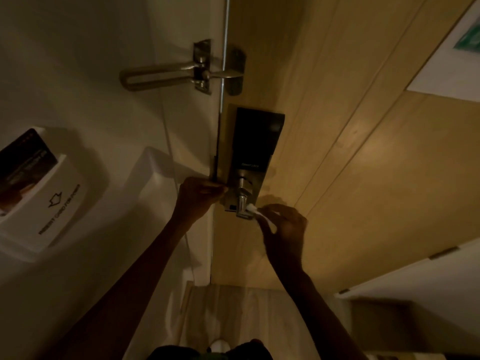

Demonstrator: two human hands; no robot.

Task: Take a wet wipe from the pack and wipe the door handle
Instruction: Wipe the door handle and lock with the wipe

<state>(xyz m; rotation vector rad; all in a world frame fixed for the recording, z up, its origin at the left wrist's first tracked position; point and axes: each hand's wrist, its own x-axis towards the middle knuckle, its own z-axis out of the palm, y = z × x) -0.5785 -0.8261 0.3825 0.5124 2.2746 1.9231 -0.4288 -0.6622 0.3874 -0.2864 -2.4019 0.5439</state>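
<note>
Two surfaces ahead: wooden door [350, 126], pale wall [78, 61] with card holder [46, 196]. I see wipe [255, 213], white, bunched, pressed against door handle [242, 206]. Right hand [285, 227] pinches wipe. Left hand [197, 197] closed at door edge; contents unclear.

Bare door panel [363, 165] right of centre frame: open room; door handle [242, 203] crowded, left hand [197, 197] on its left, right hand [284, 229] lower right; swing guard [161, 75] blocks upper centre; card holder [49, 201] juts out left.
</note>
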